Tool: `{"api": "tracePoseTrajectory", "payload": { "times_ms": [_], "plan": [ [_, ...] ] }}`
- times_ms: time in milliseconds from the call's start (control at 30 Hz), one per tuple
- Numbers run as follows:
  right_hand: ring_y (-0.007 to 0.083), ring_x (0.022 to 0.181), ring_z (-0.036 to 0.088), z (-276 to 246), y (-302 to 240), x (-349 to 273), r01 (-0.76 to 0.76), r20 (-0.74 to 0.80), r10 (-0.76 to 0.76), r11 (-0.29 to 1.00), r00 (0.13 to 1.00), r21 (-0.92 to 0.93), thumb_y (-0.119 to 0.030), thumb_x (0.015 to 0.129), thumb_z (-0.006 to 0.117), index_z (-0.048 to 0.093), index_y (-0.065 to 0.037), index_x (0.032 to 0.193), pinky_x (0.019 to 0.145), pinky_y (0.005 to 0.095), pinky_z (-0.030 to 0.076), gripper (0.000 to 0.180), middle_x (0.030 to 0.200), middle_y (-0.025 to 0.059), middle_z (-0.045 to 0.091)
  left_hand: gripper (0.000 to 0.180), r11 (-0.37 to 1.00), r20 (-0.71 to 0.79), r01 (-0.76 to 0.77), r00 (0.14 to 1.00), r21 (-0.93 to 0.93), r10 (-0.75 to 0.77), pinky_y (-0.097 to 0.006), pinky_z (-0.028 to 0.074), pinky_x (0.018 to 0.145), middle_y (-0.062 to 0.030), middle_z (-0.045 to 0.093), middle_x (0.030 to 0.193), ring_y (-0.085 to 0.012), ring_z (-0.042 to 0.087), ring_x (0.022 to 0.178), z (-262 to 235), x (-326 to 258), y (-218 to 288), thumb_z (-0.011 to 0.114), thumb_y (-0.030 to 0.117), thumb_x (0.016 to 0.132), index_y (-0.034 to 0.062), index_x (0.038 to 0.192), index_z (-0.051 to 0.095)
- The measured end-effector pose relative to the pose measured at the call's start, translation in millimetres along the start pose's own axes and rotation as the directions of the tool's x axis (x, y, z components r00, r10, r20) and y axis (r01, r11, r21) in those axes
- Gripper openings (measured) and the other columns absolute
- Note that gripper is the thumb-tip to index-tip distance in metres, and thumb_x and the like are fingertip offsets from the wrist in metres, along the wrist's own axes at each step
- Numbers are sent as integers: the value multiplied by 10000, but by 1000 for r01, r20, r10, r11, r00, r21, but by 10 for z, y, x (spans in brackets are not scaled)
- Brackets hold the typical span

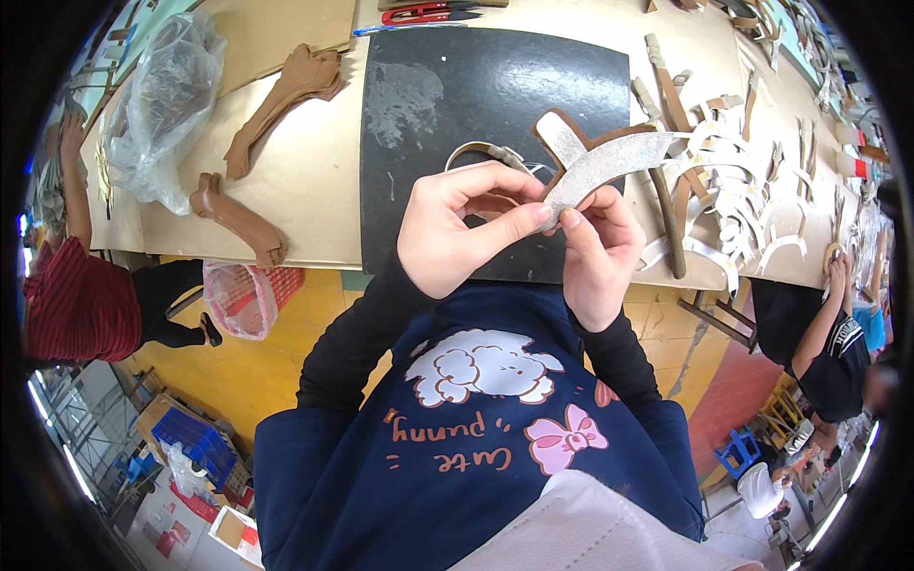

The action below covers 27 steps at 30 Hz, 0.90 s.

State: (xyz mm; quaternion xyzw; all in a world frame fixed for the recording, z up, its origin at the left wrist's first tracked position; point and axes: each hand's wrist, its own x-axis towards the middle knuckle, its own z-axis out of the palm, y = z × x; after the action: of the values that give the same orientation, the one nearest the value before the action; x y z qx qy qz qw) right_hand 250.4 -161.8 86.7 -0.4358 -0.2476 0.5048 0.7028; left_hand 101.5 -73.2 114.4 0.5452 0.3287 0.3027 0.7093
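Head view: the left fingers (519, 222) and right fingers (583, 228) pinch the lower end of a forked strap (614, 160), pale face up, which extends upward and rightward from them. Beneath the fingers lies a black mat (495, 81) on the desk (324, 209); brown strips (286, 105) lie to their left, a plastic bag (169, 105) farther left, pale straps (733, 157) to their right.

Through the head camera, I located two short rows of orange-brown lettering (426, 434), inverted in view, on the front of the wearer's dark blue garment (352, 495), beside a pink bow print (568, 440). I also registered small white lettering (845, 332) on a co-worker's black shirt (840, 388); its wording was uncertain.
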Motion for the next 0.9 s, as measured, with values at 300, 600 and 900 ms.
{"api": "tracePoseTrajectory", "payload": {
  "times_ms": [300, 600, 900],
  "plan": [
    [127, 888, 625, -26, 29, -49, 25, 8, -24, 997, 1000, -68, 60, 913, 669, 609, 43, 1014, 825, 273, 515, 118, 995, 65, 644, 124, 995, -35, -21, 999, 94, 25, -264, 544, 763, -78, 716, 903, -124, 688, 842, -22, -14, -20, 748, 64, 880, -26, 951, 702],
    [199, 842, 651, 22, -130, 182, 573, 311, -481, 688, 820, -446, 84, 783, 747, 649, 22, 968, 779, 317, 523, 218, 932, 105, 649, 200, 772, 180, -470, 881, 428, 437, -335, 494, 814, -69, 616, 908, -231, 630, 894, -206, 53, 86, 789, 2, 740, 32, 931, 740],
    [172, 672, 565, -186, -105, 172, 924, 722, -585, 147, 370, -354, -60, 569, 821, 740, -94, 853, 620, 335, 413, 297, 792, 10, 593, 317, 281, 436, -757, 591, 590, 679, -288, 382, 700, 91, 550, 772, -112, 518, 707, -415, -180, 26, 773, 135, 530, 187, 842, 771]
  ]
}}
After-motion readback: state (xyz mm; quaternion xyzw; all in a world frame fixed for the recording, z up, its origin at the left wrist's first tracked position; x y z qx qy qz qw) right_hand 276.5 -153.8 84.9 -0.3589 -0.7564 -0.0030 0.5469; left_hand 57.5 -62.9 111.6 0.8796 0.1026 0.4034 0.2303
